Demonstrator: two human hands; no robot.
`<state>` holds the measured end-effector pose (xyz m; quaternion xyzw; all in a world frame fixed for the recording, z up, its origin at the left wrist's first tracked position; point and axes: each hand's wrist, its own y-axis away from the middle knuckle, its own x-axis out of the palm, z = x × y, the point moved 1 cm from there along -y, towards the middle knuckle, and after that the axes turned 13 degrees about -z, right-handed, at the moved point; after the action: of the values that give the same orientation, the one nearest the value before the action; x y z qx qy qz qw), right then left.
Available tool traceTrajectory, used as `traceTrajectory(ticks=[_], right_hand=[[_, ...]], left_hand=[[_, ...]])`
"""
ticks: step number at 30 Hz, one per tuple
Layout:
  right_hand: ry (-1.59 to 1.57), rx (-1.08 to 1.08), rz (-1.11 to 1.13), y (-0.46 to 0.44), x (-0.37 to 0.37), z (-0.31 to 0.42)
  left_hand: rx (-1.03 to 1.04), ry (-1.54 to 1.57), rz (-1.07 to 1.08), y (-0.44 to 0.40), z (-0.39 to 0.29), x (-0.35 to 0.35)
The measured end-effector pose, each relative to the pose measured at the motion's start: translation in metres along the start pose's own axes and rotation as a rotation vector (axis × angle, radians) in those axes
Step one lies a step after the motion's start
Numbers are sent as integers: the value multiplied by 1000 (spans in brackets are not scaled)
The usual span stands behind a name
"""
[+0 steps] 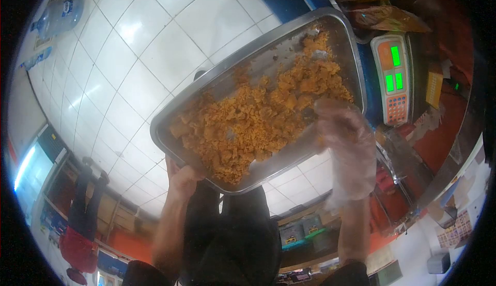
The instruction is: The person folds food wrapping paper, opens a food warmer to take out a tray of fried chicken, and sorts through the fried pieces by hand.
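Note:
My left hand (183,177) grips the lower left corner of a metal tray (206,79), thumb on the rim. The tray is held tilted in front of me and carries a heap of golden-brown fried, crumbed pieces (258,115), probably fried chicken bits, with a bare strip along the upper side. My right hand (349,136), in a loose clear plastic glove, is over the tray's lower right edge beside the pieces. Its fingers are curled and somewhat blurred. What they hold is hidden. A pale smooth strip (287,152) runs from this hand along the tray's lower side.
A digital scale (393,79) with green displays stands just right of the tray. Filled plastic bags (387,17) lie beyond it. White floor tiles (129,43) spread to the left, with large water bottles (59,17) at the far side. A person in red (77,247) stands at lower left.

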<state>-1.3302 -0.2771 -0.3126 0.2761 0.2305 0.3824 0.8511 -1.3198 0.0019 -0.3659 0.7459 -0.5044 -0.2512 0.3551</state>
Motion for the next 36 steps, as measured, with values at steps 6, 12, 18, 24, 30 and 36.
traceTrajectory(ticks=[6, 12, 18, 24, 30, 36], right_hand=[[737, -724, -139, -10, 13, -2], [932, -772, -78, -23, 15, 3], [902, -762, -21, -27, 5, -3], [661, -720, -12, -20, 3, 8], [-270, 81, -69, -1, 0, 21], [-411, -14, -150, -2, 3, 28]], left_hand=[[-35, -90, 90, -6, 6, -16], [-83, -168, 112, -5, 5, -17], [-85, -127, 88, -9, 13, -32], [-73, -30, 43, -11, 10, -32], [-69, -74, 17, -11, 4, -29], [-55, -81, 40, -13, 9, -33]])
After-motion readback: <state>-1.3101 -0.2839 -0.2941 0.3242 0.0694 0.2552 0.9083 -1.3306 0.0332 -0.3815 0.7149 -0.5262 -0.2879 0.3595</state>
